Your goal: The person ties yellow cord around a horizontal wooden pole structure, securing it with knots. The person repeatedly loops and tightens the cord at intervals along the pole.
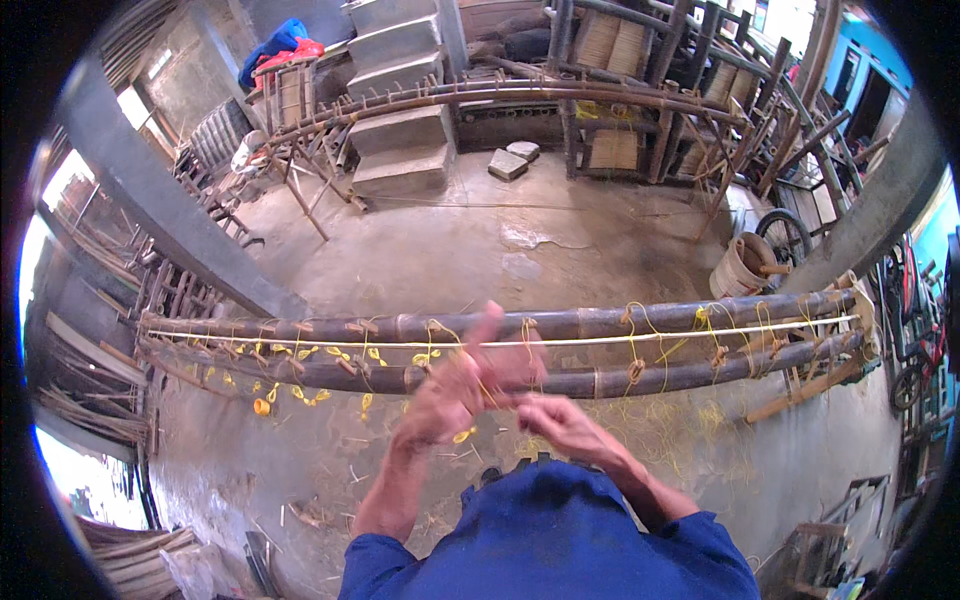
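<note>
Two long dark bamboo poles (650, 384) lie side by side across the view in front of me. Between them runs a thin pale strip (600, 341), and loops of yellow string (630, 320) go round the poles. My left hand (455, 385) is over the poles near the middle, smeared by motion, with one finger pointing up and away. Close to its right, my right hand (562, 424) is closed in a pinch near the nearer pole. What it pinches is too small to make out. Short wooden pegs (636, 371) sit in several string loops.
Knotted yellow string bundles (318, 397) hang left, near a yellow roll (262, 407). Loose yellow string (690, 425) lies on the floor at right. Beyond are concrete steps (400, 150), another bamboo frame (500, 95), a bucket (740, 268) and posts (170, 190).
</note>
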A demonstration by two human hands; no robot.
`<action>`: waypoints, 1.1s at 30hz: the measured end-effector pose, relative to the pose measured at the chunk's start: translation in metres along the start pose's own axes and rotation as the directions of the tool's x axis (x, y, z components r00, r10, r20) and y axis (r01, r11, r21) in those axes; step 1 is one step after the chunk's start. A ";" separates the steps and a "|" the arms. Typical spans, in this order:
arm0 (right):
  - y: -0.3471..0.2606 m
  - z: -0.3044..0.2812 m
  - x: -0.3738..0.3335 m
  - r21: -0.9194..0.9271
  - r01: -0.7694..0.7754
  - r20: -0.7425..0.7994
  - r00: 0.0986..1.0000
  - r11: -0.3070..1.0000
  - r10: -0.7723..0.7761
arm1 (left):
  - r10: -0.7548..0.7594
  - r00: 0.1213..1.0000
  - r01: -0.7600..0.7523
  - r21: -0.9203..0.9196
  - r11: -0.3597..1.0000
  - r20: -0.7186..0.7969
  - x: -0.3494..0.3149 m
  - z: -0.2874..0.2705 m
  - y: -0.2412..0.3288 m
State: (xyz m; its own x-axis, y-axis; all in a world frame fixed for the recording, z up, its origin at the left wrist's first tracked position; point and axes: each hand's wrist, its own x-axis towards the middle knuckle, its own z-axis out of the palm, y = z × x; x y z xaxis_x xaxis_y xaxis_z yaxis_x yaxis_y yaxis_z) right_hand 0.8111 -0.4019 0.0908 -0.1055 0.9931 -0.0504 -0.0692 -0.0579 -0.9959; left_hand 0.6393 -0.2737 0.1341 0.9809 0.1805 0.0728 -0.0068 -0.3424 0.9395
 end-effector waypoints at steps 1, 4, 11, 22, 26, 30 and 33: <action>-0.014 -0.001 -0.004 0.006 -0.017 0.048 0.999 1.000 0.016 | -0.098 0.995 0.098 -0.034 0.995 -0.013 -0.001 -0.004 0.007; -0.052 -0.018 -0.007 0.136 -0.033 0.048 0.998 0.990 0.027 | -0.387 0.922 0.379 -0.166 0.910 -0.014 -0.001 -0.008 0.036; -0.010 0.001 0.010 0.030 -0.098 0.207 0.974 0.995 0.090 | -0.173 0.926 -0.067 -0.597 0.800 -0.337 -0.001 0.005 0.024; -0.022 -0.004 0.009 -0.001 -0.070 0.121 0.990 0.998 0.069 | -0.196 0.931 0.031 -0.469 0.883 -0.308 -0.008 -0.009 0.014; -0.043 -0.026 0.023 0.126 -0.027 -0.111 0.993 0.992 0.041 | -0.319 0.918 0.379 -0.285 0.880 0.236 -0.009 -0.011 0.019; 0.003 -0.004 0.023 0.032 -0.035 0.046 0.998 0.999 0.033 | -0.016 0.955 -0.148 -0.524 0.839 -0.295 0.003 -0.011 0.019; -0.032 -0.008 0.009 0.039 -0.036 0.091 0.995 0.999 0.032 | -0.201 0.940 0.118 -0.289 0.950 -0.275 0.005 -0.018 0.023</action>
State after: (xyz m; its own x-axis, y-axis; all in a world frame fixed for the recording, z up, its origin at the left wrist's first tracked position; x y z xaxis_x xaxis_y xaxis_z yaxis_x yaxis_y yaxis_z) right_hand 0.8202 -0.3902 0.1218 -0.1979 0.9773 -0.0750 -0.1043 -0.0971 -0.9898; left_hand 0.6407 -0.2643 0.1618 0.8701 0.4920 -0.0279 0.0530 -0.0372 0.9979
